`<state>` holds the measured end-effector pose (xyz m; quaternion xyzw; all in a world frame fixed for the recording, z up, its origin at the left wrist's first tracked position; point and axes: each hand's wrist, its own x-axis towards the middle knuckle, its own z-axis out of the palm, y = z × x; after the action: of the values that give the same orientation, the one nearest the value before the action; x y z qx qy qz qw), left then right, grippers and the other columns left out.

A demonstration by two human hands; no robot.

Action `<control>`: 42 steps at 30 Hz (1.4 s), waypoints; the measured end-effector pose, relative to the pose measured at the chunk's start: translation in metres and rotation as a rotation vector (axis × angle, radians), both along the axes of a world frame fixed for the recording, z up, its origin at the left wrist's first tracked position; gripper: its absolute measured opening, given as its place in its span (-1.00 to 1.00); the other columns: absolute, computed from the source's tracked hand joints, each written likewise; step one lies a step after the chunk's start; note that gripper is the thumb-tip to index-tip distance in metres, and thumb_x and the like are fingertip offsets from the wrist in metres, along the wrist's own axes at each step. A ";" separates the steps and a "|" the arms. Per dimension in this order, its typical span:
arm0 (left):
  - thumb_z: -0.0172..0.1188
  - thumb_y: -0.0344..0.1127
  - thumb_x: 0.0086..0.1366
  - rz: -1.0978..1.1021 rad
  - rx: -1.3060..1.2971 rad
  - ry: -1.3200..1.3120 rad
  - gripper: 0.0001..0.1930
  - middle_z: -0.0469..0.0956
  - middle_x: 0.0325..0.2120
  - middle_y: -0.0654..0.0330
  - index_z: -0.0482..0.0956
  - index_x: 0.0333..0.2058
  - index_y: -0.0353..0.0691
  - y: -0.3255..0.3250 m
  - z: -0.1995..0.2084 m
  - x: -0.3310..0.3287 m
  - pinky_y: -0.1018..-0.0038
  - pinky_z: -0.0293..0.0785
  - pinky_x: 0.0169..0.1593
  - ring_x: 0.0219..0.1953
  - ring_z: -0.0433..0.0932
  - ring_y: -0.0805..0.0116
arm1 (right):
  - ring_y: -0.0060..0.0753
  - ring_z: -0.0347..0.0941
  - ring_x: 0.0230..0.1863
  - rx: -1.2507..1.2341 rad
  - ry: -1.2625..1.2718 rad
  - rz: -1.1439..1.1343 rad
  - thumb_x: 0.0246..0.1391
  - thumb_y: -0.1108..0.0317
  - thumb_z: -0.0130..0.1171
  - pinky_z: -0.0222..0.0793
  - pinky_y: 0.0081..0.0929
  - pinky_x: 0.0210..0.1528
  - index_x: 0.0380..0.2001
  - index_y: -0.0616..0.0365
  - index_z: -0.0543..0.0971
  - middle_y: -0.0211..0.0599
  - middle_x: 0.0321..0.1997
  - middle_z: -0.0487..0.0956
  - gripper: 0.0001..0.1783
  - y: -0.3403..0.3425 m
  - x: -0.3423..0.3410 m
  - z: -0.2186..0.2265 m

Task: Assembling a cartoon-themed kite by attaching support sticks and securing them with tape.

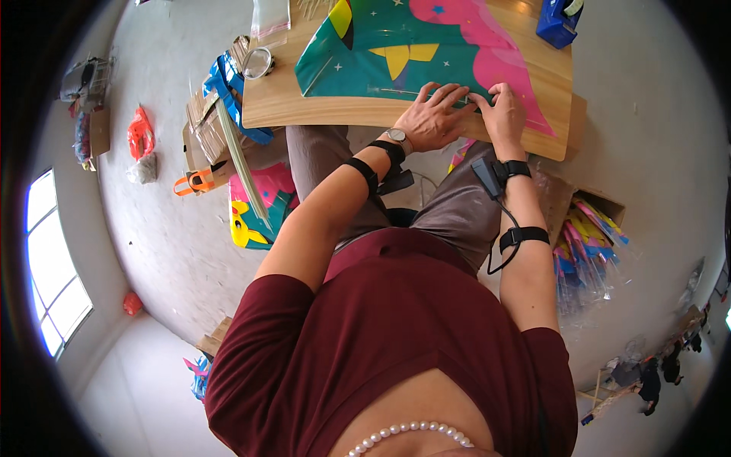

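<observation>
A thin rod lies along the near edge of a glossy kite sheet, teal and pink with yellow shapes, spread on the wooden table. My left hand, wearing a watch, comes over the rod, its fingers bent down and closed at the rod's right part. Close beside it, my right hand has its thumb stretched toward the same rod end, with the other fingers curled. Both hands meet at the sheet's edge. The fingertips partly hide what lies between them there.
A blue tape dispenser stands at the table's far right, a roll of clear tape at its left edge. Left of the table are bundled sticks and a blue bag. An open carton of packed colourful items stands at right.
</observation>
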<state>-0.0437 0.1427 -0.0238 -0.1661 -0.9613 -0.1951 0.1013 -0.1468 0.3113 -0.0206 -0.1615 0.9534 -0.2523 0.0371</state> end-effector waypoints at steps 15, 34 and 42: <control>0.20 -0.07 0.29 -0.036 0.012 -0.023 -0.48 0.29 0.32 0.08 0.46 0.24 0.13 0.001 -0.004 -0.001 -0.03 0.06 0.37 0.37 0.22 0.14 | -0.05 0.49 -0.10 -0.039 0.216 0.017 0.03 -0.03 0.41 0.32 0.00 -0.11 -0.26 0.00 0.46 -0.32 -0.27 0.55 -0.56 0.014 0.003 -0.021; 0.16 -0.16 0.27 -0.042 -0.016 -0.059 -0.46 0.32 0.31 0.27 0.46 0.24 -0.03 0.003 0.000 0.000 0.00 0.05 0.42 0.35 0.22 0.21 | -0.23 0.62 -0.19 -0.462 0.229 -0.312 0.28 0.24 0.19 0.51 -0.29 -0.09 -0.13 0.18 0.60 -0.15 -0.19 0.67 -0.75 0.057 -0.166 0.011; 0.14 0.05 0.37 -0.039 -0.022 -0.107 -0.37 0.12 0.45 0.26 0.32 0.36 0.05 -0.001 0.006 0.001 -0.03 0.06 0.41 0.44 0.13 0.17 | -0.50 0.59 -0.25 -0.518 -0.261 -0.384 0.32 0.24 0.18 0.57 -0.54 -0.19 -0.04 0.24 0.61 -0.30 -0.15 0.65 -0.70 0.059 -0.244 0.035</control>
<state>-0.0426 0.1421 -0.0174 -0.1754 -0.9640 -0.1950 0.0442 -0.3911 0.3703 0.0141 0.0504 0.8580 -0.5066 0.0682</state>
